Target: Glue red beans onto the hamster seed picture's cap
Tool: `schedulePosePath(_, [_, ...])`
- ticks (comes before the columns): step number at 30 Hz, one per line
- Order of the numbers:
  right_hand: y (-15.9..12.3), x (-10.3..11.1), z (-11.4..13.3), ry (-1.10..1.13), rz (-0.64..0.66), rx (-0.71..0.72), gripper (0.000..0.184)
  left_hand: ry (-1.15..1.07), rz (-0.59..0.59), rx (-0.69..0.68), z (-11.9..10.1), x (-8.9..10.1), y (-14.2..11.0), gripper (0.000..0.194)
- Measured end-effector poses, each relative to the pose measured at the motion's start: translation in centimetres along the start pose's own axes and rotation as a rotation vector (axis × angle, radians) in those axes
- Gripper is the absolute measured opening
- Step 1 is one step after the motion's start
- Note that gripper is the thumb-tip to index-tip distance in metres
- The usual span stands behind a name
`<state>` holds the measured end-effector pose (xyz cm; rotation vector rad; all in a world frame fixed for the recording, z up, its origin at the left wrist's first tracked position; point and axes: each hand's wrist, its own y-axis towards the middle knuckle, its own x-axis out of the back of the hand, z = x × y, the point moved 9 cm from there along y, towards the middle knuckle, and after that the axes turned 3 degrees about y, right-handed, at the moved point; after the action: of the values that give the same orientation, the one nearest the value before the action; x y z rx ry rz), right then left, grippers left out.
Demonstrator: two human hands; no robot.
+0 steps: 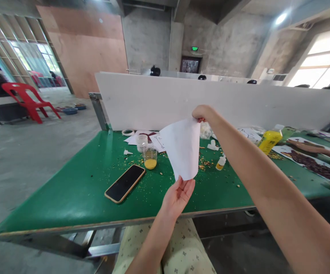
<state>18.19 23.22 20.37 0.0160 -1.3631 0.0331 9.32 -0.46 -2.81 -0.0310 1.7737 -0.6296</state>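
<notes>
A white sheet of paper (182, 148) hangs curled above the green table (73, 190). My right hand (203, 113) pinches its top corner, fingers closed. My left hand (179, 194) is under the lower tip of the sheet, with fingers pressed on its bottom edge. Below the paper, small yellow and brown crumbs (205, 163) are scattered on the table.
A phone (125, 183) lies face up at the left. A small jar of yellow grains (150, 156), a yellow bottle (270, 140), small glue bottles (221, 162) and paper sheets (142, 137) stand near a white partition (153, 102). Another person's arm (319, 149) rests at the right. A red chair (29, 99) stands far left.
</notes>
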Motion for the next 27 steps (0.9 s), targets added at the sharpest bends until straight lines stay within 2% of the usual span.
schedulePosePath(3, [-2.2,-1.3,-2.2,0.11,0.127,-0.089,0.022,0.056,0.007,-0.094,-1.8,0.1,-0.4,0.019])
schedulePosePath(6, [-4.5,-2.2,-4.3,0.251,0.19,-0.065,0.021,0.258,0.069,-0.382,-5.0,-0.4,-1.6,0.01])
schedulePosePath(9, [-6.4,-3.5,-6.0,0.585,0.186,0.067,0.024,0.557,0.107,-0.736,-8.4,-1.0,-4.1,0.012])
schedulePosePath(11, [-7.7,-4.8,-6.9,0.708,0.113,0.211,0.025,0.912,0.097,-0.883,-9.5,-1.0,-5.7,0.016])
schedulePosePath(13, [-9.2,-7.0,-8.1,0.754,0.002,0.287,0.03,1.267,0.117,-0.986,-9.6,-0.6,-7.2,0.017])
schedulePosePath(16, [-11.2,-12.0,-9.6,0.809,-0.107,0.323,0.038,1.609,0.358,-1.116,-8.2,0.6,-9.2,0.027])
schedulePosePath(18, [-12.1,-15.5,-9.9,0.802,-0.102,0.326,0.042,1.778,0.392,-1.169,-7.7,2.2,-9.6,0.034])
schedulePosePath(20, [-12.5,-18.1,-10.1,0.786,-0.094,0.316,0.045,1.949,0.381,-1.233,-7.3,3.5,-9.7,0.042])
schedulePosePath(23, [-12.5,-20.0,-10.5,0.728,-0.091,0.28,0.048,2.198,0.357,-1.264,-6.9,4.8,-9.3,0.05])
schedulePosePath(27, [-13.9,-20.2,-10.8,0.587,-0.168,0.199,0.059,2.398,0.247,-1.316,-7.1,5.7,-9.5,0.048])
